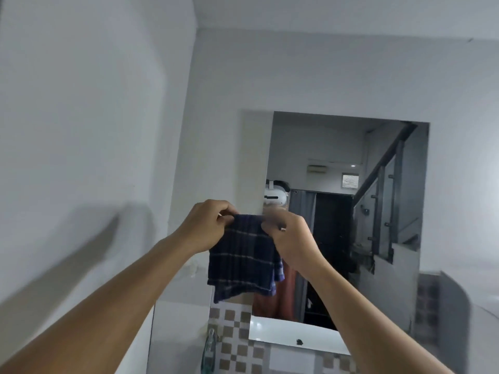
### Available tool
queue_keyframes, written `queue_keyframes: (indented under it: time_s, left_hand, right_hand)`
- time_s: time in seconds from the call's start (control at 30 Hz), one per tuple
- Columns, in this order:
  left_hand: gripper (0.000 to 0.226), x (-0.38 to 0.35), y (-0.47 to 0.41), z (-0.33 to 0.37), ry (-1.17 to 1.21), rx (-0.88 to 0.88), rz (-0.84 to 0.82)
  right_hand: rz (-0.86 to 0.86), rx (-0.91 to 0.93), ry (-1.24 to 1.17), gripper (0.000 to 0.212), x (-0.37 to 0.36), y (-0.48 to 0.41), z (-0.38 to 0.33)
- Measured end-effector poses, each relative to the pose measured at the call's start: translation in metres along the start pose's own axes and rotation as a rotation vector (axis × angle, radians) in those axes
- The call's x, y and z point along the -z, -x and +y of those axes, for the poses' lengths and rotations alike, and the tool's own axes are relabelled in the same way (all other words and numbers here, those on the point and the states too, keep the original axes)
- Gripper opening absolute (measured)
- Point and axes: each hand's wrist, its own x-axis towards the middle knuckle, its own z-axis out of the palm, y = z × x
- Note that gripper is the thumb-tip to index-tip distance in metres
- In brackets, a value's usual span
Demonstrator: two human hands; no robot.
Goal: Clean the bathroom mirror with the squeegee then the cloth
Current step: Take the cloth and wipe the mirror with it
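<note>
A dark blue checked cloth (243, 260) hangs in front of me, held up by its top edge. My left hand (208, 225) pinches the upper left corner and my right hand (289, 238) pinches the upper right corner. Behind the cloth is the rectangular wall mirror (351, 211), which reflects a staircase, a dark doorway and a person wearing a headset. The cloth is apart from the glass and covers the mirror's lower left part from my view. No squeegee is in view.
White walls surround the mirror, with a corner at the left. Below the mirror runs a brown-and-white checked tile strip (232, 333) and a white ledge (283, 333). A metal tap fitting (210, 344) shows at the bottom.
</note>
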Motion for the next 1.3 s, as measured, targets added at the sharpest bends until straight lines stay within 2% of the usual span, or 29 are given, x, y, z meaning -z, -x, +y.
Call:
queue_keyframes:
  time_s: [0.17,0.23,0.3,0.37,0.47,0.53,0.6,0.77,0.83,0.9,1.0,1.07,1.2,1.3]
  left_hand:
    - [0.014,-0.028,-0.014,0.051,0.059,-0.055,-0.092]
    - [0.013,-0.036,-0.024,0.073,0.075,-0.093,-0.105]
    - [0.014,-0.042,-0.033,0.093,0.07,-0.118,-0.112]
    - [0.015,-0.047,-0.042,0.114,0.061,-0.135,-0.107]
    - [0.014,-0.051,-0.057,0.145,0.078,-0.166,-0.085]
    - [0.013,-0.053,-0.067,0.163,0.106,-0.193,-0.106]
    - [0.013,-0.053,-0.076,0.178,0.118,-0.216,-0.131]
    - [0.014,-0.053,-0.09,0.187,0.186,-0.231,-0.111]
    - [0.014,-0.053,-0.095,0.18,0.265,-0.217,-0.051]
    - [0.017,-0.056,-0.101,0.162,0.272,-0.208,0.086]
    - [0.022,-0.07,-0.11,0.109,0.023,-0.221,0.341]
    - [0.026,-0.082,-0.109,0.07,-0.181,-0.223,0.417]
    - [0.049,-0.109,-0.089,0.019,-0.459,-0.299,0.402]
    - [0.073,-0.128,-0.077,-0.001,-0.496,-0.377,0.341]
  right_hand:
    - [0.211,-0.045,0.077,0.021,0.053,0.023,0.003]
    - [0.313,0.01,0.162,0.017,0.072,0.03,0.003]
    - [0.385,0.053,0.248,0.004,0.084,0.036,0.004]
    - [0.388,0.044,0.333,0.028,0.087,0.04,0.011]
    - [0.308,-0.055,0.448,0.081,0.085,0.047,0.013]
    - [0.323,-0.059,0.493,0.099,0.083,0.043,0.019]
    - [0.407,-0.011,0.441,0.096,0.083,0.033,0.025]
    - [0.555,0.162,0.425,0.072,0.088,0.0,0.039]
    - [0.585,0.199,0.452,0.067,0.09,-0.014,0.047]
    - [0.612,0.205,0.463,0.066,0.095,-0.031,0.053]
    - [0.66,0.213,0.469,0.065,0.103,-0.062,0.055]
    - [0.708,0.224,0.475,0.064,0.108,-0.085,0.049]
    - [0.744,0.298,0.648,0.064,0.107,-0.133,0.03]
    - [0.556,0.337,0.799,0.066,0.093,-0.168,0.021]
